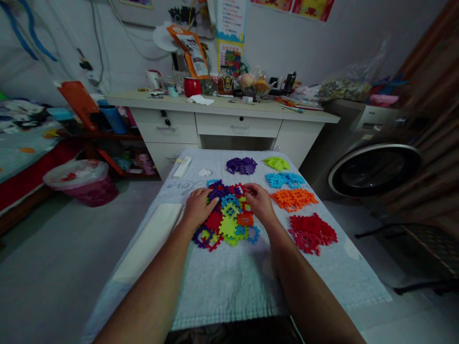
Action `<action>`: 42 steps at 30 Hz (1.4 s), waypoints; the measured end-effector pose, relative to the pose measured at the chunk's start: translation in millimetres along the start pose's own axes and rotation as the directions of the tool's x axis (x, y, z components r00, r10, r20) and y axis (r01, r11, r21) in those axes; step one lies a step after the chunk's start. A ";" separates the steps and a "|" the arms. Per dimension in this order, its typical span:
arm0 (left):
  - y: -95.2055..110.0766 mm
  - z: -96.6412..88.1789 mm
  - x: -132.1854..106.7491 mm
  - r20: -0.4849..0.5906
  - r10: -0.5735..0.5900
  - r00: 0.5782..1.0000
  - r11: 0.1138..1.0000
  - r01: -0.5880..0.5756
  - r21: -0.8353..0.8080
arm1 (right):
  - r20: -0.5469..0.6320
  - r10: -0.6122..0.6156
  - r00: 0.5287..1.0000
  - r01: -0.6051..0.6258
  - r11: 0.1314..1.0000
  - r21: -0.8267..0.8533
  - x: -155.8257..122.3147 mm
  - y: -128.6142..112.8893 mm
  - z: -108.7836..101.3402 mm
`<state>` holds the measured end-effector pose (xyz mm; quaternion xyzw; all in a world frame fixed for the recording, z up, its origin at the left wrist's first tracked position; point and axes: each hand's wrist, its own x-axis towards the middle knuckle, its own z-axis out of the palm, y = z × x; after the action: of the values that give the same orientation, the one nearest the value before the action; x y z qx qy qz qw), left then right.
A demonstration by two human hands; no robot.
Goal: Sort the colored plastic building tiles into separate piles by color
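Note:
A mixed pile of toothed plastic building tiles (pixel 229 222) in purple, red, blue, green and orange lies in the middle of the cloth-covered table. At its left edge rests my left hand (pixel 198 206), thumb and fingers apart over the tiles. My right hand (pixel 258 203) is at the pile's upper right, beside a red tile (pixel 237 189); its fingers are curled in a pinch, and whatever is between them is too small to make out. Sorted by colour, purple tiles (pixel 241 166), green tiles (pixel 277 164), blue tiles (pixel 285 180), orange tiles (pixel 294 199) and red tiles (pixel 312 232) lie behind and to the right.
A white box (pixel 182 167) and a crumpled tissue (pixel 205 172) lie at the table's far left. Along its left side is a pale folded strip (pixel 150 241). Behind stands a cluttered white desk (pixel 236 126), with a washing machine (pixel 373 157) to the right and a pink bin (pixel 84 184) left.

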<state>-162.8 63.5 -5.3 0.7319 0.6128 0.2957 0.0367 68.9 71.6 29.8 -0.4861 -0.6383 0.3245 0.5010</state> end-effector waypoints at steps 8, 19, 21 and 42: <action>-1.4 -1.6 0.3 -0.014 0.008 1.000 1.000 -0.008 -0.021 | -0.080 0.092 0.992 -0.100 0.990 -0.101 -0.8 -22.3 -92.0; -7.8 3.6 3.6 0.016 -0.002 1.000 1.000 0.002 -0.008 | -0.111 0.255 0.960 -0.270 0.951 -0.151 -55.0 2.0 -219.0; -8.4 3.9 4.0 0.029 -0.007 1.000 1.000 0.007 -0.006 | -0.111 0.292 0.950 -0.306 0.940 -0.150 -64.5 8.2 -228.7; -13.2 7.8 4.5 0.067 -0.025 0.997 0.999 0.023 0.029 | -0.241 0.283 0.928 -0.368 0.791 -0.489 -97.2 41.0 -251.1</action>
<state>-170.3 73.3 -15.5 0.7347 0.6239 0.2615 0.0505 323.3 -25.6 33.5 -0.7308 -0.5678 0.1802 0.3333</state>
